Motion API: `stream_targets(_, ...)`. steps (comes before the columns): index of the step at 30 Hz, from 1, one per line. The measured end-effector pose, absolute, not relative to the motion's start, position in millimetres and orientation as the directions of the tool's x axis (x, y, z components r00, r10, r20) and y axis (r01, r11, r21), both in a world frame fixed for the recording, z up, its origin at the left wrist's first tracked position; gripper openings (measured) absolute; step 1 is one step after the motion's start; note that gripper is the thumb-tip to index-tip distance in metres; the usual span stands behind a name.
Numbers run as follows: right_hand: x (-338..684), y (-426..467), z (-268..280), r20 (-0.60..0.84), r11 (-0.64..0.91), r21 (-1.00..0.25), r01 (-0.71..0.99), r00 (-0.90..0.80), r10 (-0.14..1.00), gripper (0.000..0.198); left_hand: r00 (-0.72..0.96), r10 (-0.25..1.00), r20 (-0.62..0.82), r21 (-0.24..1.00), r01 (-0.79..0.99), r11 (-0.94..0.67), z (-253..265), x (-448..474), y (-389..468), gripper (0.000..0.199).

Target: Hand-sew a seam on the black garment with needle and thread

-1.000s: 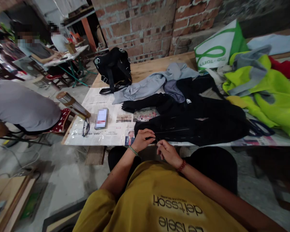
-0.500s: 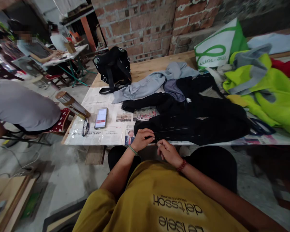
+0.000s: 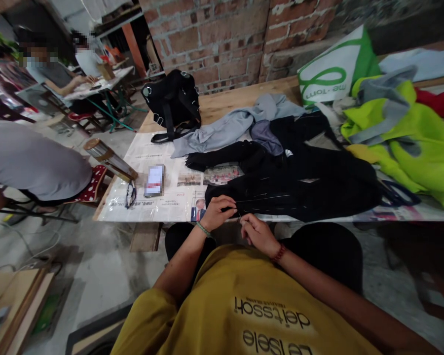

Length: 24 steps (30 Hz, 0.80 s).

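Observation:
A black garment (image 3: 318,190) with lines of white stitches lies at the table's near edge. My left hand (image 3: 219,213), a green bracelet at its wrist, pinches the garment's near left part between thumb and fingers. Just to the right, the fingers of my right hand (image 3: 258,232) are closed on a thin sliver that looks like a sewing needle. That hand, with a red beaded bracelet, is just off the table edge, its fingertips close to the left ones. Any thread between the hands is too fine to make out.
Newspaper under clear plastic covers the table (image 3: 163,214). A phone (image 3: 154,180), glasses (image 3: 131,194), a flask (image 3: 110,160) and a black bag (image 3: 173,103) are on the left. Grey cloth (image 3: 222,129), a yellow-green garment (image 3: 410,133) and a green-white bag (image 3: 329,74) lie beyond. Other people sit left.
My hands keep nearly the same place and grip; the right fingertips have shifted very slightly. The garment lies as before.

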State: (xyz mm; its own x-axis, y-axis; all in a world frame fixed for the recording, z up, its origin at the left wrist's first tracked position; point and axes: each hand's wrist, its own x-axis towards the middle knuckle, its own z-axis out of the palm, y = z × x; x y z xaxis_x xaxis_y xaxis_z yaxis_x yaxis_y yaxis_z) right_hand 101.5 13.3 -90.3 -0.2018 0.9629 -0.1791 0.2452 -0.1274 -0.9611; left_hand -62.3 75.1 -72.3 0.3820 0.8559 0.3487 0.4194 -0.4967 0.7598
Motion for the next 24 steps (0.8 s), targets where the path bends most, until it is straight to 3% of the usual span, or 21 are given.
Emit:
stream_targets(15, 87, 24, -89, -0.075, -0.039, -0.959, 0.28, -0.12, 0.99, 0.015, 0.347, 0.874, 0.34, 0.797, 0.386, -0.464, -78, -65, 76, 0.009)
stream_targets(24, 83, 22, -92, -0.05, -0.027, -0.955, 0.296, -0.07, 0.996, 0.017, 0.408, 0.815, 0.411, 0.705, 0.425, -0.568, -80, -65, 75, 0.01)
